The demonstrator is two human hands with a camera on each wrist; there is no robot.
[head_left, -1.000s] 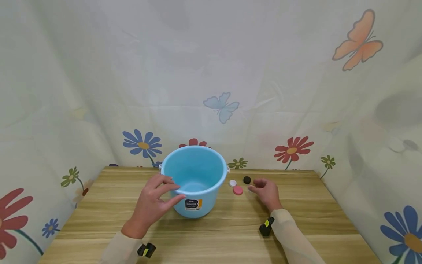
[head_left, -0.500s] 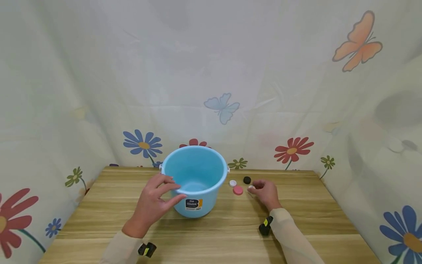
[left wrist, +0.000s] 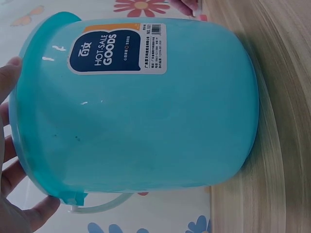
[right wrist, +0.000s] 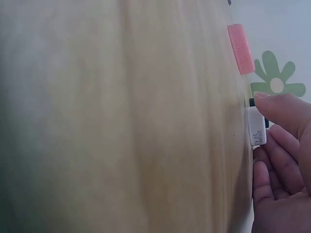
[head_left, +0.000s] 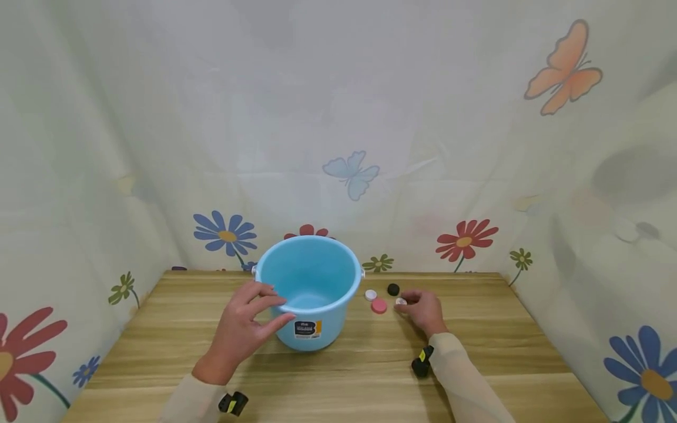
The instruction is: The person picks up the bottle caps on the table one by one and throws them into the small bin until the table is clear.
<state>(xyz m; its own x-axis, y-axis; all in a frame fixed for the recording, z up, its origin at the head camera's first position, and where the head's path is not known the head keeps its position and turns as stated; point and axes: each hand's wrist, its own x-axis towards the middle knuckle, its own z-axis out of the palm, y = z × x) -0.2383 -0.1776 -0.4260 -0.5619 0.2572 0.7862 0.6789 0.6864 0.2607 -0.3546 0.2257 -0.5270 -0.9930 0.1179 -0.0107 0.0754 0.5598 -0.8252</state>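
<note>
A light blue plastic bucket [head_left: 335, 323] stands upright on the table, its label facing front. My left hand [head_left: 240, 329] holds the bucket's rim at the near left, thumb outside and fingers reaching over the edge. To the right of the bucket, my right hand [head_left: 425, 311] pinches a small white bottle cap [right wrist: 255, 127] with dark print on its side, low by the tabletop. Near those fingers lie a pink ridged bottle cap [head_left: 378, 305], a black bottle cap [head_left: 394, 289] and a second white bottle cap [head_left: 371, 295].
The wood-grain table [head_left: 338, 388] ends at the back against a white curtain [head_left: 296, 117] printed with flowers and butterflies, which also closes off both sides. A pale bucket handle [left wrist: 104, 206] hangs behind the bucket in the left wrist view.
The white cap at my right fingertips, mostly hidden a second ago, now shows more fully. My left hand stays on the rim, and the head view has shifted slightly.
</note>
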